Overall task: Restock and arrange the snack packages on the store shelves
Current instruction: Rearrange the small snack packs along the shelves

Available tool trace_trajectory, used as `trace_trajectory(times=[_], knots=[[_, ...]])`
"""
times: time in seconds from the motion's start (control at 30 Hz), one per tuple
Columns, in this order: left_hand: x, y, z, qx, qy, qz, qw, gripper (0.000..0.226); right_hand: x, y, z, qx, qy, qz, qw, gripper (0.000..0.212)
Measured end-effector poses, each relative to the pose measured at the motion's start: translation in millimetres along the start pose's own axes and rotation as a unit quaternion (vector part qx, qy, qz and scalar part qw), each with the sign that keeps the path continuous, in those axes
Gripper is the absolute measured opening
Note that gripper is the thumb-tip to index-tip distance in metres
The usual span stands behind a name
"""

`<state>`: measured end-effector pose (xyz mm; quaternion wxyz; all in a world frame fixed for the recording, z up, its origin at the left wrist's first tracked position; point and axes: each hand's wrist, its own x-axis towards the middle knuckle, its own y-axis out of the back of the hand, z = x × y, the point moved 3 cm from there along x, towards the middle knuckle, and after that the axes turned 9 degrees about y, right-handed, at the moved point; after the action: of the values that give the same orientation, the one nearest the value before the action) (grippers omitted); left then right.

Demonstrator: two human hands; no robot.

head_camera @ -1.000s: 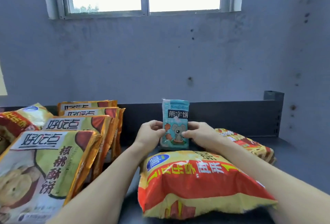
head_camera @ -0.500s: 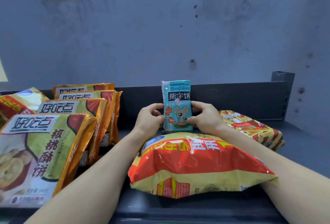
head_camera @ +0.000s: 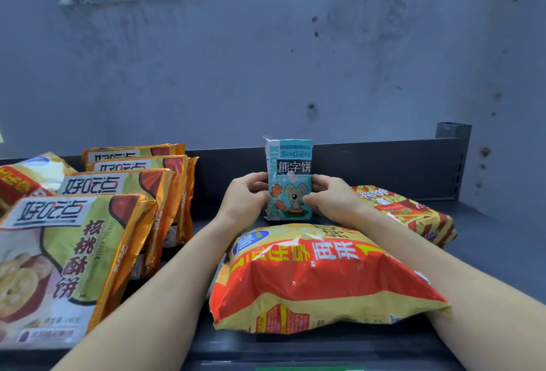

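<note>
Biscuit pack [head_camera: 291, 163], small and blue, stands upright between the left hand [head_camera: 246, 197] and right hand [head_camera: 334, 200]; both hands grip its sides.

Teal packet [head_camera: 289, 181]: grey cartoon mouse, black label band. Big bag [head_camera: 319, 276]: red and yellow, blue oval logo. Upright packs [head_camera: 68, 258]: gold edges, green panel. Striped red-yellow bag [head_camera: 413, 214]. Shelf [head_camera: 487, 240] dark grey.

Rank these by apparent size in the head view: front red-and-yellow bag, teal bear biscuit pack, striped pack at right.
1. red-and-yellow bag, though nearest the camera.
2. striped pack.
3. teal bear biscuit pack; these two look close, so unsure.
</note>
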<state>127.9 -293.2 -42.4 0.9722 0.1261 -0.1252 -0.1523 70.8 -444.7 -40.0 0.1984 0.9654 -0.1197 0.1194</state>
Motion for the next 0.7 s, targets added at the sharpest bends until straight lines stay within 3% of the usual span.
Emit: trace_trajectory(times=[0.2,0.37,0.47,0.7], knots=[[-2,12,12,0.067,-0.069,0.107,0.99,0.03,-13,20,-28,0.005,0.047,0.067,0.997,0.043],[-9,26,24,-0.014,-0.1,0.156,0.983,0.023,-39,43,-56,0.074,0.09,0.123,0.986,0.023],[-16,24,33,-0.049,-0.111,0.139,0.983,0.017,-62,43,-67,0.049,0.105,0.127,0.985,0.021],[-51,19,74,-0.074,-0.165,0.006,0.983,0.019,-118,31,-86,-0.12,0.156,0.126,0.972,0.022]])
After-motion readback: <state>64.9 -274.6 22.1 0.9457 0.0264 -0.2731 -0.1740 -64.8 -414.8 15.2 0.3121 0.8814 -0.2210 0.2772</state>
